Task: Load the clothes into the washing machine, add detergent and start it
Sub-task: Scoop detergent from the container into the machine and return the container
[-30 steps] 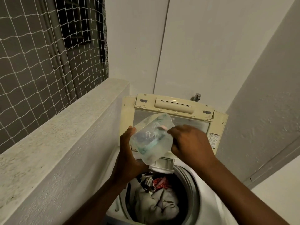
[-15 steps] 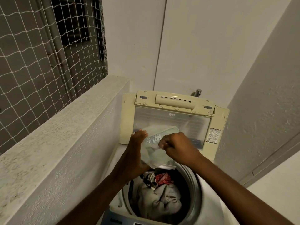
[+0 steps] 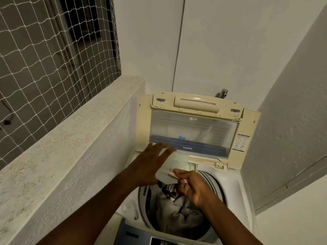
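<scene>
Washing machine lid (image 3: 143,121) cream-yellowed, pane frosted grey with dark blue band. Machine body (image 3: 237,191) white, control panel (image 3: 134,236) blue-grey. Clothes (image 3: 178,214) mostly grey, red patch. Pouch (image 3: 172,166) translucent whitish. Net (image 3: 44,59) white square mesh. Walls (image 3: 221,41) white.

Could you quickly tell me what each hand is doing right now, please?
Left hand: open, fingers spread against the pouch.
Right hand: pinching the pouch's lower edge.

left hand (image 3: 150,163) fingers spread — flat, right hand (image 3: 192,185) curled, pinching
</scene>
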